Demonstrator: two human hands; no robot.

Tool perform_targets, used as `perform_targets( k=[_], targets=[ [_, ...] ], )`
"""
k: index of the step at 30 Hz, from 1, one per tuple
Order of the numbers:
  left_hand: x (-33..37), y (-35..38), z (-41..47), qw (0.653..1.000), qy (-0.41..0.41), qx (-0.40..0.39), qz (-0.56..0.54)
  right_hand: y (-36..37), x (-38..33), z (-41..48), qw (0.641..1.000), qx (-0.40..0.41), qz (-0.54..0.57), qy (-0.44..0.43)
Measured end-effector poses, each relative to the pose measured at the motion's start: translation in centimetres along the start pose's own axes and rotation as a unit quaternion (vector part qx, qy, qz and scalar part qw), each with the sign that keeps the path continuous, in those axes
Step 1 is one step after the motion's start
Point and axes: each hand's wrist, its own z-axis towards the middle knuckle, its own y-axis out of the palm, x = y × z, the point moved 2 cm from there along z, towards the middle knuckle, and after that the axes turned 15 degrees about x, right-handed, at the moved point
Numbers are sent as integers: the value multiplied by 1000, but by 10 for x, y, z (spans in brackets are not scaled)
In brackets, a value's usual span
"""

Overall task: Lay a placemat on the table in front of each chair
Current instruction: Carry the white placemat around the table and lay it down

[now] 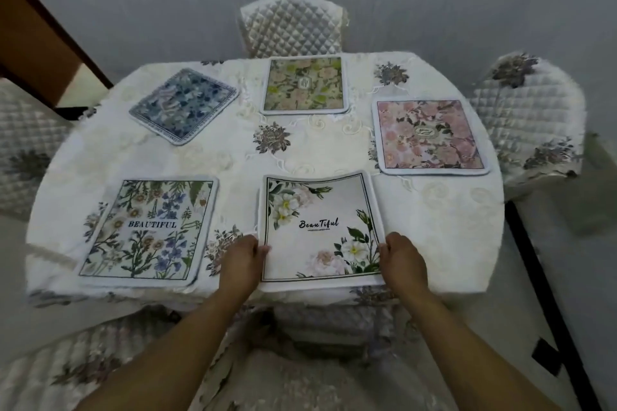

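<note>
A: Hands first. Pose?

B: Both forearms reach in from the bottom edge. Left hand (245,255) grips the left edge of the white-flower placemat (317,230), thumb on top, fingers curled under. Right hand (402,255) does the same on the right edge. Each hand is closed on that mat.

A: Where does the mat sit?

B: At the near edge of the table (434,210), straight ahead of the person. Its far edge curls up slightly; the near part lies on the cloth. It reads "Beautiful" in script.

A: Count of mats?

B: Five. The held one; a second "BEAUTIFUL" mat (150,230) with blue and cream flowers, near left, flat; a blue mat (183,105) far left, turned at an angle; a green-and-peach mat (303,85) at the far edge; a pink mat (432,137) on the right.

A: Chairs?

B: Quilted covers. One far chair (292,27) behind the green mat, one right chair (531,117) by the pink mat, one left chair (23,143) cut off by the frame. A quilted seat (83,354) shows below the near edge, partly behind the arms.

A: Hard to read?

B: Small print under "Beautiful" and the emblems on the green and pink mats are illegible. Fingertips under the mat are hidden.
</note>
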Motion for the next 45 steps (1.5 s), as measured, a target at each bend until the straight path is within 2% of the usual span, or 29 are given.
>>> perform_targets(
  k=[7,15,18,22,27,31,34,36,39,45],
  targets=[
    [2,37,10,998,-48,0,41,33,21,20,999,-36,-15,3],
    [15,37,5,990,-98,-21,96,30,22,19,998,-48,-42,6],
    [25,29,-4,983,-75,-70,154,19,18,16,997,-49,-62,-7],
    [30,7,-21,976,-4,-96,193,-2,9,9,977,-93,-159,-106],
    [38,-57,-33,962,75,-94,245,-50,-35,-5,931,-165,-240,-219],
    [39,-122,-48,965,125,-125,194,-94,-92,-35,923,-119,-196,-308],
    [26,-175,-74,957,150,-121,216,-118,-133,-74,918,-74,-161,-356],
    [17,-200,-87,960,146,-101,215,-123,-151,-93,920,-79,-145,-355],
    [-26,-267,-115,968,124,-51,211,-125,-215,-145,906,-75,-138,-393],
    [-150,-383,-180,982,55,38,175,-104,-339,-262,890,-78,-82,-442]
  ],
)
